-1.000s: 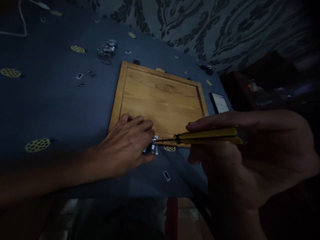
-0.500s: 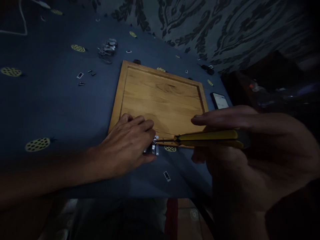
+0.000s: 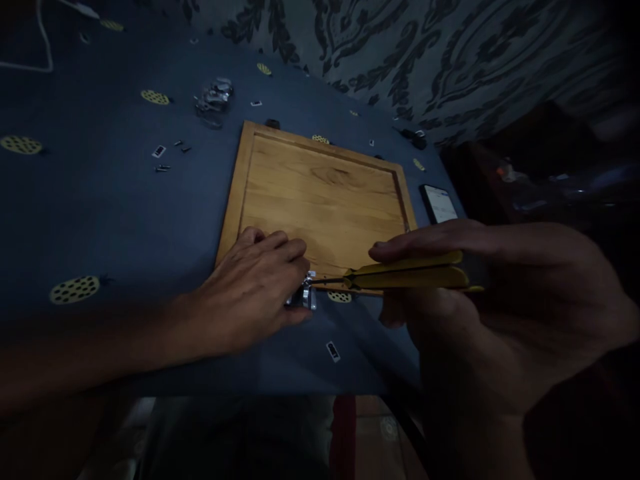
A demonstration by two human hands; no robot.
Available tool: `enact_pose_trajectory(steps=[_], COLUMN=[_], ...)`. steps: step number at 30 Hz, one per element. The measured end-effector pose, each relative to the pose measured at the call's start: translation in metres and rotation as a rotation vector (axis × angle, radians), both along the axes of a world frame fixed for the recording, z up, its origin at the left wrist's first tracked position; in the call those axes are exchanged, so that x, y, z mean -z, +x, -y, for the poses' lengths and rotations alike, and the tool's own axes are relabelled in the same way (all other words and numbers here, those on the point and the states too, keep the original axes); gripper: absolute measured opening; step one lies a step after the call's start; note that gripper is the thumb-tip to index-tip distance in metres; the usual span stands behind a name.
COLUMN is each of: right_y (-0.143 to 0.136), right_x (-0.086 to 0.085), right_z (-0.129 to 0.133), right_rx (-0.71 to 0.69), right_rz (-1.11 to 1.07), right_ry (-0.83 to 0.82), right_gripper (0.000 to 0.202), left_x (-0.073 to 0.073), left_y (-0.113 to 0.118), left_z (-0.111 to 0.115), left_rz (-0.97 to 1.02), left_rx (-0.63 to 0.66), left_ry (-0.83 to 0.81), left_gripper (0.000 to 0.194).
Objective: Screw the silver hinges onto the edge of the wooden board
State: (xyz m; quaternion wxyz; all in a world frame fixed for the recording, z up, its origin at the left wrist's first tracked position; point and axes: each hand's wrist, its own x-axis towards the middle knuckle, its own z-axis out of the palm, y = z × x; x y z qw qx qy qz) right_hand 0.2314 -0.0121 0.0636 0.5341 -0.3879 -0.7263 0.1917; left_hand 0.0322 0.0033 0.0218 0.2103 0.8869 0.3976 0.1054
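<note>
Right hand point(image 3: 505, 307) grips a yellow-handled screwdriver point(image 3: 415, 279), its shaft reaching a small metal hinge point(image 3: 307, 297) at nine o'clock from that hand. Over the last half second the handle has rolled, a dark lower face now showing yellow, and the hand has slid slightly toward nine; the hinge has stayed put, so the screwdriver appears to be turning in place. Left hand point(image 3: 260, 280) is closed around the hinge, which sits at its three o'clock, by the near edge of a wooden board point(image 3: 320, 193). From the hinge, the board stretches toward twelve, a phone point(image 3: 439, 203) lies at two, loose screws point(image 3: 163, 168) between ten and eleven, and a metal pile point(image 3: 215, 100) at eleven on the blue-covered bench point(image 3: 140, 220).
</note>
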Motion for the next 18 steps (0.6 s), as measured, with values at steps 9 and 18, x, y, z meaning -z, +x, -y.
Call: enact_pose_trajectory(steps=[9,18], right_y=[-0.001,-0.007], right_x=[0.008,0.005], right_z=[0.002,0.0], right_rx=[0.229,0.15], right_rz=[-0.16,-0.131], right_ry=[0.016,0.04], right_gripper=[0.006,0.016], left_x=[-0.003,-0.004], left_y=[0.0,0.001], left_z=[0.0,0.0], left_rz=[-0.01,-0.029], left_rx=[0.006,0.005], left_ry=[-0.007,-0.025], left_gripper=[0.026,0.028])
